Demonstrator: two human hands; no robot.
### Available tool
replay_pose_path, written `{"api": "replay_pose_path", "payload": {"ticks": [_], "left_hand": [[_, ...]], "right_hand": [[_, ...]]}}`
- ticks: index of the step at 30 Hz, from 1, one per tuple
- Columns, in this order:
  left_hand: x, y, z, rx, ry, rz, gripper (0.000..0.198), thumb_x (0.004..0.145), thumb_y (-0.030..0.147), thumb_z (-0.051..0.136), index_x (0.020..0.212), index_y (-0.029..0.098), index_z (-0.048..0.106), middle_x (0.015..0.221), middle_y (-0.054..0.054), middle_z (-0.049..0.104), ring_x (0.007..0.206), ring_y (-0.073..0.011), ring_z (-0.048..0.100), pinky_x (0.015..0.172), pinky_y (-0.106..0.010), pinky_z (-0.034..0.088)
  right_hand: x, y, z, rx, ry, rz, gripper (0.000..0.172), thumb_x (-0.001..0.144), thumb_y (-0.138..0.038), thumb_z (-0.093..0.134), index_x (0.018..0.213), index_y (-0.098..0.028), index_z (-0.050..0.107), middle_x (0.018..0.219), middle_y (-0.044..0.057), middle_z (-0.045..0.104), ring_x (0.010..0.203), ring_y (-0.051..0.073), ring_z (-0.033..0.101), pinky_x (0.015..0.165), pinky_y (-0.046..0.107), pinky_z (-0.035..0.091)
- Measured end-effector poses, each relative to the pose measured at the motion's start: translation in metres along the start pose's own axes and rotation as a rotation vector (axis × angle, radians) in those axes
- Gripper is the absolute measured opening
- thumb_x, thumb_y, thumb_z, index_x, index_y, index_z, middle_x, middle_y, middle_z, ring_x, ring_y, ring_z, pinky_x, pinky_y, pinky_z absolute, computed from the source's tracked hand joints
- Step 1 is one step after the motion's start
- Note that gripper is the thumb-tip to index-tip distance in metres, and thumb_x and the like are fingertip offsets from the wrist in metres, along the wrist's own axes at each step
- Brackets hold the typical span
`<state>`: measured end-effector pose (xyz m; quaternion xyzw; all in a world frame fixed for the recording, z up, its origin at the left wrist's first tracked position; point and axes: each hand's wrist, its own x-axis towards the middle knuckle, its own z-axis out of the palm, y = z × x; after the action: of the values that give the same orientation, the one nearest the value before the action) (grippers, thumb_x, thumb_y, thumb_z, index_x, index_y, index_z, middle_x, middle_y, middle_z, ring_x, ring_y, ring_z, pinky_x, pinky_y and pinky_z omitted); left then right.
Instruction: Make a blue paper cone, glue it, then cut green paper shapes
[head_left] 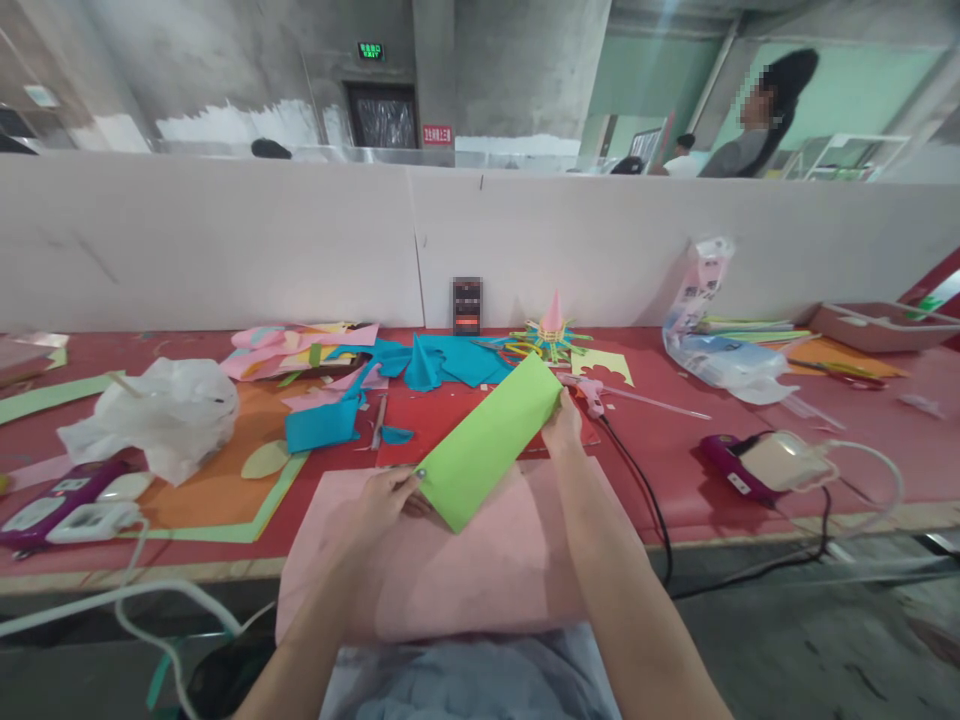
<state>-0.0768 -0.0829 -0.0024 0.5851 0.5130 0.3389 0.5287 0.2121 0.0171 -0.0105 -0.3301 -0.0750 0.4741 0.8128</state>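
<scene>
A long bright green sheet of paper [487,440] is held up at a slant between my two hands, above a pink sheet [420,590] that covers the table edge and my lap. My left hand [390,500] pinches its lower left corner. At the upper right end, my right hand [564,420] grips the edge, its fingers partly hidden behind the paper. Just beyond the green paper lie a red sheet [409,410], blue paper pieces [322,427] and a blue paper cone [423,365]. A pink glue gun [592,393] rests beside my right hand.
A pink-tipped paper ornament [553,325], yellow-handled scissors [523,350] and a phone [467,305] stand or lie near the white partition [300,240]. Power strips [739,470] with cables sit at both sides. A crumpled plastic bag [169,415] is left. People are beyond the partition.
</scene>
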Motion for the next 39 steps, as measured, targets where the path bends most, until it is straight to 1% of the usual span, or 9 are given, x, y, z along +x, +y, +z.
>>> {"api": "replay_pose_path", "payload": {"ticks": [7, 12, 16, 20, 23, 28, 31, 36, 39], "left_hand": [[0.002, -0.006, -0.001, 0.009, 0.014, 0.0, 0.034, 0.074, 0.044, 0.049, 0.087, 0.016, 0.062, 0.067, -0.005, 0.069, 0.061, -0.0206, 0.066, 0.06, -0.03, 0.052], [0.008, 0.01, -0.002, 0.205, 0.285, 0.07, 0.035, 0.078, 0.042, 0.044, 0.084, 0.015, 0.064, 0.069, -0.004, 0.068, 0.067, -0.0193, 0.065, 0.061, -0.026, 0.049], [0.018, 0.043, -0.002, 0.549, 0.532, 0.285, 0.036, 0.084, 0.036, 0.037, 0.102, 0.018, 0.063, 0.074, -0.004, 0.069, 0.07, -0.0171, 0.064, 0.064, -0.022, 0.045], [0.035, 0.064, 0.007, 0.781, 0.632, 0.472, 0.038, 0.086, 0.026, 0.036, 0.118, 0.023, 0.056, 0.101, -0.007, 0.067, 0.086, -0.019, 0.063, 0.074, -0.025, 0.045], [0.047, 0.056, 0.017, 0.892, 0.51, 0.622, 0.042, 0.086, 0.016, 0.033, 0.123, 0.024, 0.051, 0.121, -0.004, 0.057, 0.099, -0.0186, 0.059, 0.082, -0.026, 0.044], [0.048, 0.03, 0.029, 0.943, 0.265, 0.751, 0.046, 0.082, 0.01, 0.038, 0.124, 0.024, 0.05, 0.127, -0.002, 0.051, 0.107, -0.0201, 0.054, 0.09, -0.031, 0.043], [0.044, 0.029, 0.034, 0.842, 0.25, 0.766, 0.046, 0.082, 0.01, 0.037, 0.124, 0.026, 0.048, 0.131, -0.001, 0.048, 0.113, -0.0187, 0.05, 0.095, -0.033, 0.04], [0.049, 0.027, 0.039, 0.43, 0.355, 0.57, 0.048, 0.079, 0.014, 0.045, 0.126, 0.023, 0.045, 0.134, -0.004, 0.043, 0.119, -0.0183, 0.045, 0.097, -0.031, 0.041], [0.055, 0.021, 0.036, 0.101, 0.26, 0.355, 0.043, 0.079, 0.026, 0.048, 0.122, 0.016, 0.046, 0.119, -0.01, 0.056, 0.103, -0.0209, 0.057, 0.086, -0.034, 0.049]], "right_hand": [[0.003, -0.005, -0.004, 0.002, 0.012, 0.012, 0.017, 0.083, -0.025, 0.042, 0.077, -0.019, 0.057, 0.071, -0.003, 0.068, 0.073, 0.011, 0.065, 0.08, 0.027, 0.05], [-0.011, 0.0, 0.003, -0.085, -0.233, 0.103, 0.032, 0.084, -0.046, 0.041, 0.091, -0.021, 0.059, 0.096, 0.003, 0.067, 0.089, 0.012, 0.064, 0.082, 0.028, 0.051], [-0.033, 0.008, 0.011, -0.318, -0.35, 0.139, 0.024, 0.075, -0.037, 0.06, 0.089, -0.017, 0.061, 0.085, 0.005, 0.069, 0.077, 0.014, 0.066, 0.073, 0.026, 0.053], [-0.065, 0.011, 0.022, -0.423, -0.655, 0.356, 0.034, 0.075, -0.037, 0.059, 0.102, -0.016, 0.06, 0.093, 0.008, 0.068, 0.08, 0.017, 0.066, 0.068, 0.028, 0.054], [-0.084, 0.014, 0.031, -0.346, -0.756, 0.481, 0.038, 0.076, -0.041, 0.057, 0.107, -0.02, 0.057, 0.098, 0.007, 0.067, 0.086, 0.018, 0.065, 0.072, 0.032, 0.054], [-0.093, 0.019, 0.036, -0.325, -0.521, 0.273, 0.032, 0.067, -0.039, 0.066, 0.09, -0.018, 0.062, 0.089, 0.004, 0.069, 0.081, 0.018, 0.065, 0.071, 0.031, 0.055], [-0.096, 0.022, 0.033, -0.351, -0.428, 0.161, 0.032, 0.061, -0.029, 0.071, 0.089, -0.018, 0.062, 0.09, 0.002, 0.069, 0.082, 0.018, 0.064, 0.07, 0.032, 0.055], [-0.103, 0.026, 0.022, -0.327, -0.315, 0.062, 0.029, 0.066, -0.028, 0.068, 0.092, -0.019, 0.061, 0.095, 0.002, 0.067, 0.087, 0.018, 0.063, 0.07, 0.031, 0.056], [-0.105, 0.026, 0.017, -0.296, -0.286, 0.056, 0.028, 0.066, -0.026, 0.068, 0.093, -0.019, 0.061, 0.097, 0.002, 0.066, 0.085, 0.017, 0.064, 0.069, 0.03, 0.057]]}}
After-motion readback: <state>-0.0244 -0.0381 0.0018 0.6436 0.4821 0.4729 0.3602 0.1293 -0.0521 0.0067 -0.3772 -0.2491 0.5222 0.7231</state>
